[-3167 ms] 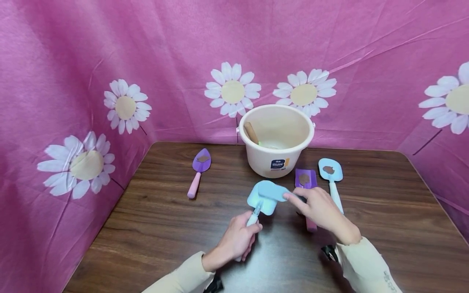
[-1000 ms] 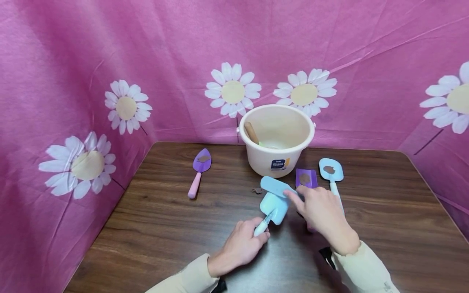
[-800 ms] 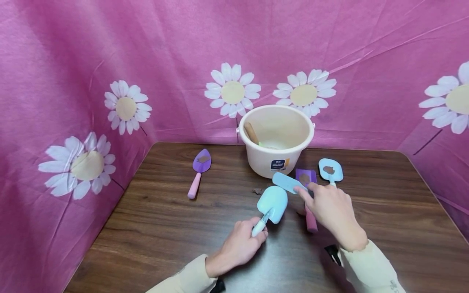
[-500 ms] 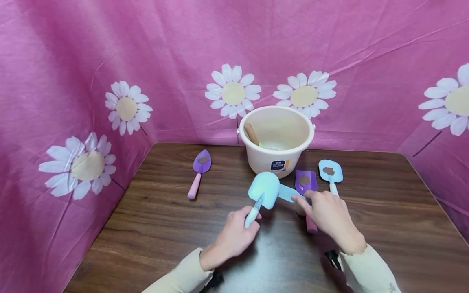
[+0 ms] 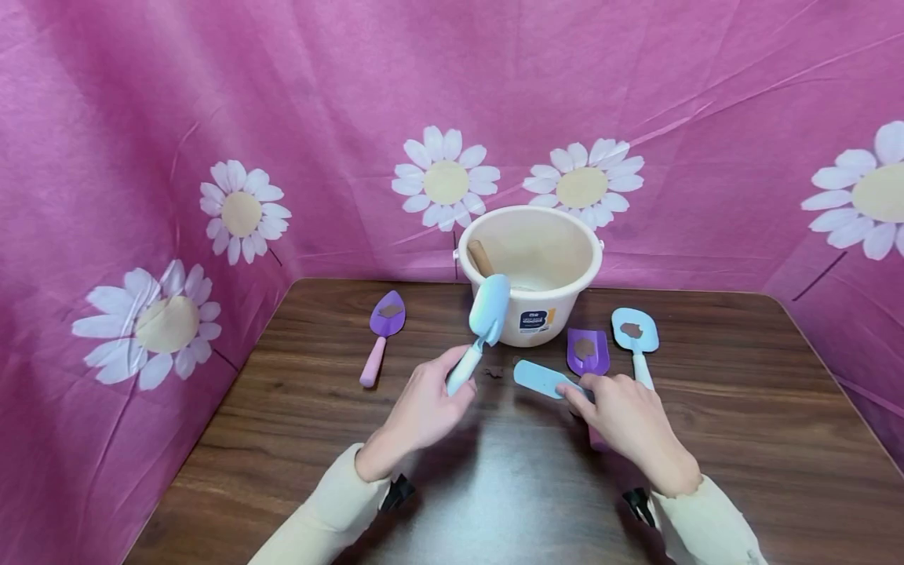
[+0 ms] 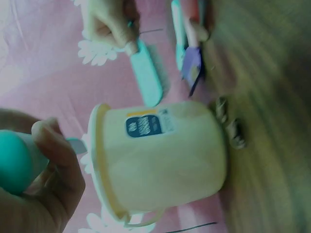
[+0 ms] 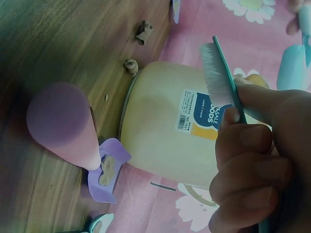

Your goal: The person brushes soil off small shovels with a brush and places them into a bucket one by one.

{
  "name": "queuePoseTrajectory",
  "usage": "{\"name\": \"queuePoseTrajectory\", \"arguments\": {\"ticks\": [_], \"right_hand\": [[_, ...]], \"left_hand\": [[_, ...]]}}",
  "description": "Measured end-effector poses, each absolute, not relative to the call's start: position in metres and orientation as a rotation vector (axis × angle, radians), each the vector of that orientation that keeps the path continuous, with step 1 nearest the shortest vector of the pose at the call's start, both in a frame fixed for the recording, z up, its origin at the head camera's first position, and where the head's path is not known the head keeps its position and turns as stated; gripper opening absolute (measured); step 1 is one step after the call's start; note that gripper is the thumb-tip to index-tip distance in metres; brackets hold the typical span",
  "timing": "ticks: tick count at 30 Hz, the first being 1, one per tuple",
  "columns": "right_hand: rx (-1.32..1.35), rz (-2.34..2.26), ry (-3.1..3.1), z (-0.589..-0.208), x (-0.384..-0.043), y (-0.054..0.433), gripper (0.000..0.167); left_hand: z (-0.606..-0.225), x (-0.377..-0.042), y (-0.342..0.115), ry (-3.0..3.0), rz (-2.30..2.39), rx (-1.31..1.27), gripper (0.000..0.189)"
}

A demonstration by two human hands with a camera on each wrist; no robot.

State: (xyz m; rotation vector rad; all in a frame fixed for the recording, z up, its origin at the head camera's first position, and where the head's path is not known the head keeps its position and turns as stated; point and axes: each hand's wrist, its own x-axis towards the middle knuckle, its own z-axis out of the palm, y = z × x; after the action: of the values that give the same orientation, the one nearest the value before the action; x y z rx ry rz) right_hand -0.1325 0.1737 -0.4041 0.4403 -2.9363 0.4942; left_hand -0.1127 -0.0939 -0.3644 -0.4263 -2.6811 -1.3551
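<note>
My left hand [image 5: 427,400] grips the pale handle of a light blue garden trowel [image 5: 489,308]. The trowel is raised, its blade overlapping the near left rim of the cream bucket [image 5: 567,302] in the head view. In my right hand [image 5: 628,424] is a light blue brush [image 5: 540,379]; the right wrist view shows its pale bristles [image 7: 216,73]. The brush is in front of the bucket, beside a purple scoop [image 5: 574,342] whose pink handle is partly hidden under the right hand. Small brown lumps [image 5: 494,373] lie on the table near the bucket's foot.
A purple trowel [image 5: 388,301] with a pink handle lies at left. Another light blue trowel [image 5: 641,344] lies at right. These and the scoop carry brown patches. A wooden handle [image 5: 480,257] leans inside the bucket. Flowered pink cloth [image 5: 339,157] hangs behind the table.
Earlier the brush lay over the trowel blade; now they are apart. Brown lumps showed on the table from about a second ago. The left hand has lifted and turned the trowel toward the bucket.
</note>
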Motion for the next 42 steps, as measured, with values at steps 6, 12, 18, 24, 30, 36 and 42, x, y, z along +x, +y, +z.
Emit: {"name": "queuePoseTrajectory", "arguments": {"ticks": [6,12,18,24,30,36,42], "right_hand": [[0.455,0.502,-2.948,-0.406,-0.133,0.173,0.046],[0.456,0.508,-2.948,-0.407,-0.133,0.172,0.044],[0.455,0.501,-2.965,-0.407,-0.134,0.172,0.044],[0.449,0.483,-2.971,-0.407,-0.133,0.171,0.044],[0.453,0.491,-2.969,-0.407,-0.133,0.17,0.043],[0.457,0.506,-2.986,-0.405,-0.132,0.17,0.044],[0.449,0.499,-2.991,-0.406,-0.133,0.17,0.044]], "left_hand": [[-0.348,-0.13,-0.094,-2.654,-1.212,-0.459,0.041],[-0.334,-0.154,-0.091,-2.62,-1.072,-0.42,0.047],[-0.328,-0.174,-0.086,-2.639,-0.872,-0.477,0.046],[-0.324,-0.19,-0.076,-2.675,-0.755,-0.404,0.038],[-0.324,-0.203,-0.066,-2.681,-0.676,-0.377,0.031],[-0.326,-0.208,-0.063,-2.651,-0.633,-0.408,0.028],[-0.328,-0.213,-0.058,-2.621,-0.641,-0.466,0.029]]}}
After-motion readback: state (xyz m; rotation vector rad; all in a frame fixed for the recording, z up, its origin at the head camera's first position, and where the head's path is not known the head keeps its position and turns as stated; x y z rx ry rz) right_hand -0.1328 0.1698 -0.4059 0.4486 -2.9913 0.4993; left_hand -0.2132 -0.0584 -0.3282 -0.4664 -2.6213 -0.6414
